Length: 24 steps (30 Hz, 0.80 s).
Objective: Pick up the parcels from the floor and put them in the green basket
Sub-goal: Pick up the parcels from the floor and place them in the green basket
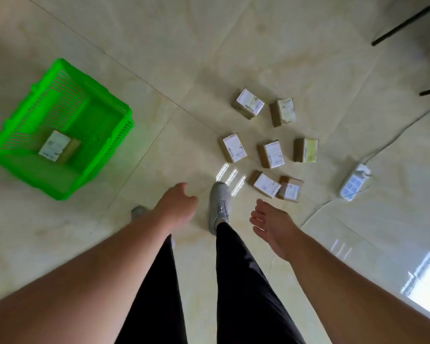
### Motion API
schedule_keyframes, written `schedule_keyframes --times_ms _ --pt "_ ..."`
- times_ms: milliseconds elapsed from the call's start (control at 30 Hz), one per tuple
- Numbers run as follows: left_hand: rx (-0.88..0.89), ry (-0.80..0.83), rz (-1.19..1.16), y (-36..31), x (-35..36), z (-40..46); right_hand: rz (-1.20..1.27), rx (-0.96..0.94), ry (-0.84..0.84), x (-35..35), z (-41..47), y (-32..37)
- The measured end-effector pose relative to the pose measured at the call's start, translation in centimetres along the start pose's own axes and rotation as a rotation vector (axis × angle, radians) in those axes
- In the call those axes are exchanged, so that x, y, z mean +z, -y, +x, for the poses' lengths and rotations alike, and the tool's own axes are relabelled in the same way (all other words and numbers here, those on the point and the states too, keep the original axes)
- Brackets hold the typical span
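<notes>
Several small brown parcels with white labels lie on the tiled floor right of centre, among them one at the far end (pixel 248 103) and two touching ones nearest me (pixel 265 185). The green basket (pixel 104 155) stands on the floor at the left, with one parcel (pixel 57 146) lying inside it. My left hand (pixel 178 203) hangs over the floor between basket and parcels, fingers loosely curled, holding nothing. My right hand (pixel 273 225) is open, palm turned inward, just short of the nearest parcels and above them, holding nothing.
A white power strip (pixel 355 185) with its cable lies on the floor right of the parcels. Black furniture legs (pixel 407 23) stand at the top right. My grey shoe (pixel 220 204) is planted close to the nearest parcels.
</notes>
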<state>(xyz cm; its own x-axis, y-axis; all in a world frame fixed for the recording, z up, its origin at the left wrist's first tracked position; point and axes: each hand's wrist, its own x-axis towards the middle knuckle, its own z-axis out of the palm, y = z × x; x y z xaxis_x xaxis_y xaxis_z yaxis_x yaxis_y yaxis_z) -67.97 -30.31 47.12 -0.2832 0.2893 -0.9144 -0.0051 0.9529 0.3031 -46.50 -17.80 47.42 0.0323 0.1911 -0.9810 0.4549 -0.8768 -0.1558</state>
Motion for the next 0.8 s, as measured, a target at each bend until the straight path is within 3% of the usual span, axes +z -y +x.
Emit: schedule_keyframes --times_ms 200,333,467,800 --pt "0.08 0.007 0.03 -5.0 4.8 -1.2 0.03 -0.053 0.031 -5.7 -1.5 2.3" --pt "0.129 0.062 0.064 -5.2 7.0 -0.7 0.05 -0.06 -0.034 -7.6 -1.1 2.1" --pt "0.181 0.111 0.142 -4.3 8.4 1.9 0.157 -0.051 -0.073 -8.9 1.6 -0.1" --pt "0.298 0.06 0.335 -5.0 13.1 10.3 0.364 0.034 -0.226 -10.5 11.2 -2.3"
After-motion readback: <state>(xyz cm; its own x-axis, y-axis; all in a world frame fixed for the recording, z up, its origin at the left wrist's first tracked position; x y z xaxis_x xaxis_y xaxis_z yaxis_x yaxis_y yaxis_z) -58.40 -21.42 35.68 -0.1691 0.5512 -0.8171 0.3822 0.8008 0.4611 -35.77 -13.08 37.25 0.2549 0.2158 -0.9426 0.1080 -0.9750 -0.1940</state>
